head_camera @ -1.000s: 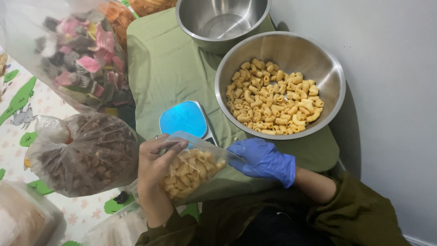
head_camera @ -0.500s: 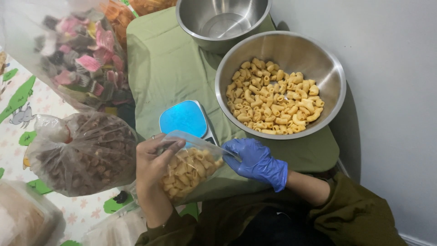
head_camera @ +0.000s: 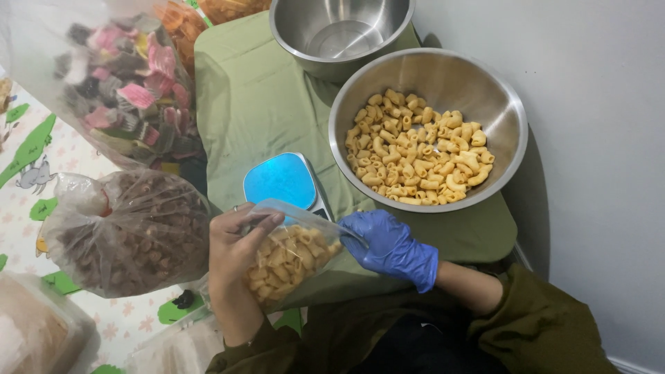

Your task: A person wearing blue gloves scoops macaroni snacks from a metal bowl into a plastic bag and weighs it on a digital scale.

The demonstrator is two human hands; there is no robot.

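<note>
Green cloth covers the bench [head_camera: 249, 104] at the centre of the frame, against a pale wall on the right. Low in the middle, the bare left hand [head_camera: 232, 260] grips a small clear bag of yellow macaroni snacks [head_camera: 291, 253], fingers curled over its upper edge. The blue-gloved right hand [head_camera: 391, 246] pinches the bag's right corner. Just above the bag sits a blue-topped scale [head_camera: 280, 179]. A steel bowl of the same snacks [head_camera: 428, 128] lies upper right, an empty bowl [head_camera: 339, 31] above it. Big bags of brown snacks [head_camera: 128, 232] and pink-and-dark snacks [head_camera: 128, 90] fill the left.
</note>
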